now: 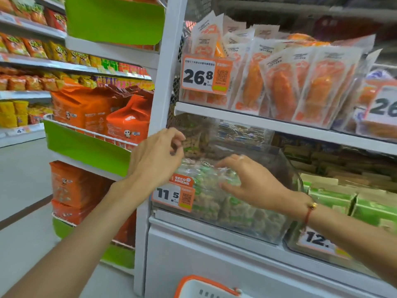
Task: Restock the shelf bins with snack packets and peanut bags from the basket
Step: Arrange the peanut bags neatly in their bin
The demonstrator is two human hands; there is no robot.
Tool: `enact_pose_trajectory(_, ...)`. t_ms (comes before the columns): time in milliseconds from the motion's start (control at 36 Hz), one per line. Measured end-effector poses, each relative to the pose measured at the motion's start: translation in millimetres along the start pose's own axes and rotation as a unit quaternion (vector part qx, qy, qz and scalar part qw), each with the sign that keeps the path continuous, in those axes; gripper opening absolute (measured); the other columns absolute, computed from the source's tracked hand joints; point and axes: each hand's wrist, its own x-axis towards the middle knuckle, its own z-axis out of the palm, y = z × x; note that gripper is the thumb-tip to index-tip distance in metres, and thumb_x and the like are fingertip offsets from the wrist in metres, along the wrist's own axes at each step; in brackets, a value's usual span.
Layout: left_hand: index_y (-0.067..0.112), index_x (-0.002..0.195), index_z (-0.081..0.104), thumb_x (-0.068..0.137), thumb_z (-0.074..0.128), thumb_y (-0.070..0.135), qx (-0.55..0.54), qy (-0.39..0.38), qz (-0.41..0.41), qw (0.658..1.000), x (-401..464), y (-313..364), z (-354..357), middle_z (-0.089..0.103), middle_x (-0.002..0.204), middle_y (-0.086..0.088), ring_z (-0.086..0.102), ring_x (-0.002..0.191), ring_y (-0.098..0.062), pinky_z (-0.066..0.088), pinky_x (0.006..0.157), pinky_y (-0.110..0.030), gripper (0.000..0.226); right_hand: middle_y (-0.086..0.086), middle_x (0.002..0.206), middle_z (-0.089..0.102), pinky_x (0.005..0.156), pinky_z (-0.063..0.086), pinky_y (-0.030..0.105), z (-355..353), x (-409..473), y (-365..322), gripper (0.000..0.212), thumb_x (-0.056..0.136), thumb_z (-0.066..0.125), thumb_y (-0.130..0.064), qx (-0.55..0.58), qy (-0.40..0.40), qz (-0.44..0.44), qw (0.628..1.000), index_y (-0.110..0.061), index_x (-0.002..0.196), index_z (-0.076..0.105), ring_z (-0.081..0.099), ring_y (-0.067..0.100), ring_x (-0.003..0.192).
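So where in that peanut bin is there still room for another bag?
Room shows at the back right of the clear bin, between the right hand and its curved wall. The front is packed with peanut bags; the left hand blocks the back left.

Orange, green and white along the shelves

Peanut bags (214, 196) clear with green print over tan nuts; snack packets (279, 87) white-topped with orange filling; price tags (206, 75) orange-edged, white, black digits; basket (206, 287) white, orange rim; side racks (86, 145) lime green; big bags (90, 112) orange; wrist cord (308, 214) red.
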Motion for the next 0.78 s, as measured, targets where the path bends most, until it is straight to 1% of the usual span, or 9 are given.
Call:
enact_pose_trajectory(56,0.037,0.11,0.056,0.091,0.052,0.033,0.031,-0.101,0.013,0.994,-13,17,4,0.054,0.085,0.021,0.059,0.095,-0.009,0.04,0.07,-0.027,0.02,-0.008,0.12,0.057,0.086,0.046,0.034,-9,-37,-6,0.034,0.092,0.052,-0.042,-0.03,-0.017,-0.017,0.999,-0.03,0.124,0.052,0.05,0.013,0.113)
enact_pose_trajectory(111,0.036,0.111,0.056,0.091,0.051,0.037,0.068,-0.219,0.037,0.973,-32,34,15,0.061,0.096,0.017,0.059,0.1,-0.016,0.042,0.074,-0.028,0.021,-0.007,0.117,0.06,0.082,0.046,0.034,-13,-69,-8,0.03,0.093,0.048,-0.042,-0.072,-0.06,-0.022,0.995,-0.034,0.122,0.052,0.054,0.016,0.11)
enact_pose_trajectory(194,0.033,0.119,0.054,0.092,0.05,0.042,0.144,-0.392,0.083,0.905,-65,55,40,0.06,0.123,0.001,0.056,0.11,-0.026,0.047,0.085,-0.033,0.029,-0.01,0.113,0.062,0.079,0.044,0.029,-4,-111,-2,0.031,0.094,0.046,-0.045,-0.08,-0.178,-0.012,0.981,-0.036,0.123,0.051,0.057,0.015,0.105)
enact_pose_trajectory(306,0.028,0.135,0.044,0.097,0.045,0.04,0.175,-0.557,0.121,0.802,-123,76,78,0.05,0.136,0.001,0.051,0.117,-0.023,0.041,0.089,-0.032,0.04,-0.009,0.113,0.063,0.081,0.044,0.03,39,-162,16,0.031,0.095,0.049,-0.042,-0.028,-0.314,0.025,0.949,-0.033,0.124,0.053,0.056,0.017,0.105)
enact_pose_trajectory(500,0.023,0.14,0.041,0.1,0.04,0.026,0.151,-0.701,0.092,0.691,-225,81,140,0.048,0.138,-0.002,0.053,0.114,-0.024,0.04,0.081,-0.032,0.04,0.001,0.132,0.053,0.097,0.039,0.032,151,-253,32,0.033,0.097,0.048,-0.034,0.077,-0.452,0.128,0.879,-0.024,0.128,0.052,0.048,0.022,0.121)
enact_pose_trajectory(611,0.014,0.135,0.049,0.1,0.039,0.012,0.177,-0.734,0.06,0.653,-284,53,163,0.055,0.12,-0.009,0.051,0.083,-0.022,0.043,0.076,-0.035,0.036,0.005,0.14,0.045,0.1,0.038,0.035,200,-303,29,0.037,0.099,0.045,-0.032,0.122,-0.523,0.145,0.831,-0.02,0.134,0.047,0.046,0.026,0.124)
enact_pose_trajectory(667,0.019,0.137,0.045,0.1,0.04,0.011,0.17,-0.763,0.05,0.622,-311,43,170,0.047,0.138,-0.008,0.055,0.101,-0.024,0.046,0.084,-0.035,0.038,0.006,0.142,0.044,0.1,0.038,0.035,221,-329,26,0.04,0.099,0.045,-0.031,0.133,-0.543,0.157,0.814,-0.019,0.138,0.042,0.046,0.026,0.125)
enact_pose_trajectory(722,0.023,0.141,0.039,0.1,0.044,0.021,0.15,-0.794,0.052,0.587,-330,38,174,0.033,0.151,-0.006,0.046,0.125,-0.024,0.043,0.098,-0.035,0.042,0.007,0.15,0.035,0.105,0.034,0.036,239,-354,22,0.052,0.099,0.046,-0.03,0.143,-0.558,0.168,0.8,-0.017,0.146,0.029,0.039,0.025,0.133)
enact_pose_trajectory(778,0.026,0.145,0.035,0.097,0.051,0.024,0.162,-0.813,0.079,0.554,-346,34,175,0.028,0.153,-0.005,0.037,0.134,-0.024,0.038,0.103,-0.035,0.051,0.007,0.154,0.026,0.107,0.034,0.037,253,-375,18,0.064,0.097,0.049,-0.028,0.157,-0.549,0.186,0.799,-0.017,0.151,0.016,0.035,0.026,0.136)
